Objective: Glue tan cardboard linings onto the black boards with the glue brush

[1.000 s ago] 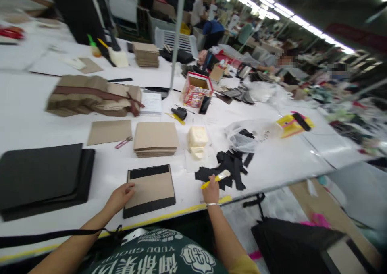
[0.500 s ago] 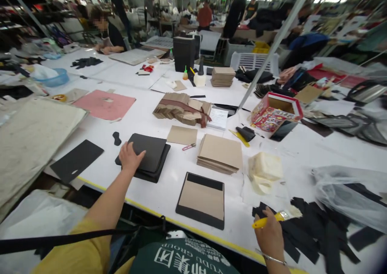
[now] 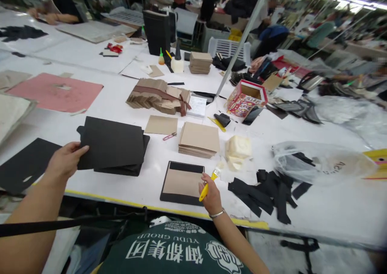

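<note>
My left hand [image 3: 64, 161] grips the left edge of a black sheet [image 3: 113, 143], thumb on top. The sheet is tilted over a stack of black pieces [image 3: 139, 167]. My right hand [image 3: 212, 197] is closed around the yellow handle of a paintbrush [image 3: 204, 192], bristles pointing up and away. Beside that hand lies a black panel [image 3: 167, 198] with a tan board [image 3: 181, 182] on it. A pile of tan boards [image 3: 198, 139] is behind the panel. Right of the pile stands a cream-coloured, glue-crusted tub [image 3: 238, 146].
Black strips [image 3: 281, 197] and a clear plastic bag [image 3: 317, 157] lie to the right. Pink snips [image 3: 169, 136] lie near a single tan board [image 3: 161, 125]. Farther back are a tied bundle of tan pieces [image 3: 151, 98], a red box [image 3: 246, 98] and a slanted metal pole [image 3: 242, 44].
My left hand has moved from resting on the black stack to its left side, lifting the top sheet. My right hand has brought the brush left from the black strips to beside the panel.
</note>
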`<state>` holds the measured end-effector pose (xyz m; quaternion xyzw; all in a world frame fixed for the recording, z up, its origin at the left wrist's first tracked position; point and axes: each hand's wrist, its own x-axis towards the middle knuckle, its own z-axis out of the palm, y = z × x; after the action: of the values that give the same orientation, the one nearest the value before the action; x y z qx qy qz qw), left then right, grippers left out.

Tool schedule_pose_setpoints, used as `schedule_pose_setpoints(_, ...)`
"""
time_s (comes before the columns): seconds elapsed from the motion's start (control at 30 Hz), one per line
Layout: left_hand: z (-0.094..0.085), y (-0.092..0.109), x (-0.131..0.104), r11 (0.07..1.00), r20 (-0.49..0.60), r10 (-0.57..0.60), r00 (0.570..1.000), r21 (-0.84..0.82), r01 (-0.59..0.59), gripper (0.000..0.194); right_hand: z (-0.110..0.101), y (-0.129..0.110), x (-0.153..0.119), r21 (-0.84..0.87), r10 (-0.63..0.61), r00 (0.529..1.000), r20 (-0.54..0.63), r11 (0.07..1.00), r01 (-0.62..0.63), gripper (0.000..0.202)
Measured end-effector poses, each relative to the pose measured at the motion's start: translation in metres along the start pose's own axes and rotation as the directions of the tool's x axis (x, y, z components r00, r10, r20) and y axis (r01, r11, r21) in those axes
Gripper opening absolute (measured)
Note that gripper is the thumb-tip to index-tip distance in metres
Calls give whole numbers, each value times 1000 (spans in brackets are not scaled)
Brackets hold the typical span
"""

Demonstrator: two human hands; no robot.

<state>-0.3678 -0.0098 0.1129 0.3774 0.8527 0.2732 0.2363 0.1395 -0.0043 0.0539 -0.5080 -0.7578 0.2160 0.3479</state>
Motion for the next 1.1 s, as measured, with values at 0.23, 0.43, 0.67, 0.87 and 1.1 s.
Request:
schedule_pose_setpoints(0.23, 126, 61, -121, 803, 427, 96, 899, -567, 184, 49, 17, -9, -3, 127, 259, 963, 73, 956, -266, 27)
schedule_pose_setpoints(0.43, 237, 57, -160, 873, 501, 149, 853, -472, 125, 35, 18, 51, -24, -126, 448, 894, 14, 888, -442, 21)
schedule_pose_setpoints(0.67, 258, 34, -147, 988, 477, 136, 868, -4, -152, 26, 24, 87, -39, -239, 318, 944, 85, 927, -290, 18)
schedule_pose_setpoints(0.87, 255, 35, -144, 981, 443, 135, 886, 67, -183, 27, 33, 90, -43, -308, 274, 952, 135, 925, -222, 21)
schedule_pose_setpoints(1.1, 247, 58, -135, 946, 301, 292, 908, 49, -321, 23, -23, 83, -6, -344, 192, 981, -25, 920, -189, 33)
